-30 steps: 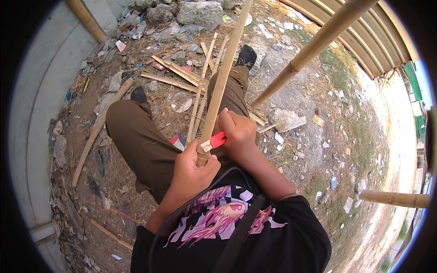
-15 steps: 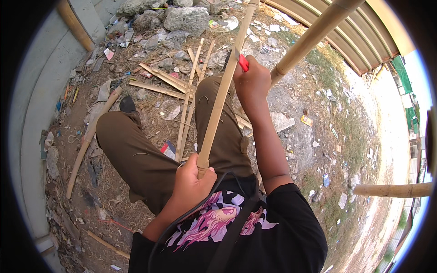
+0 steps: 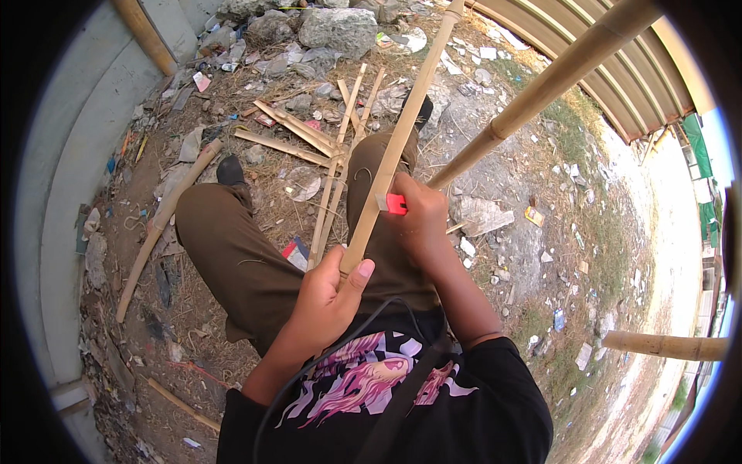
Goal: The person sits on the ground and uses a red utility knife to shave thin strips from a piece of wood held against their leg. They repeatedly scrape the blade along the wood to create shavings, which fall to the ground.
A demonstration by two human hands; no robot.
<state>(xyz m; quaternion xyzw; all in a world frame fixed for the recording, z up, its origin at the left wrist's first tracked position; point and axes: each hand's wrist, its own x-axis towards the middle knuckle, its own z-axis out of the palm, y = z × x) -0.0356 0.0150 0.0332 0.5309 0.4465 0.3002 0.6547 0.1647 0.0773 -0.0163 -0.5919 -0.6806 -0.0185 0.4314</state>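
A long split bamboo strip (image 3: 410,112) slants away from my lap, over my right leg. Its near end sits in my left hand (image 3: 328,298), fingers wrapped round it and thumb on top. My right hand (image 3: 417,213) is closed on a red-handled utility knife (image 3: 395,204). The short blade lies against the strip's right edge, a little beyond my left hand. Most of the knife's handle is hidden in my fist. A thin curled shaving (image 3: 365,179) rests on my right trouser leg.
Several cut bamboo strips (image 3: 328,182) lie crossed on the littered ground past my knees. A thick bamboo pole (image 3: 541,93) rises at the right, near my right hand. Another pole (image 3: 166,224) lies left of my leg. Rocks (image 3: 336,32) and a grey wall (image 3: 54,232) stand beyond.
My right hand has drawn the knife along the strip toward me, from its far part to near my left hand. My left hand still grips the near end.
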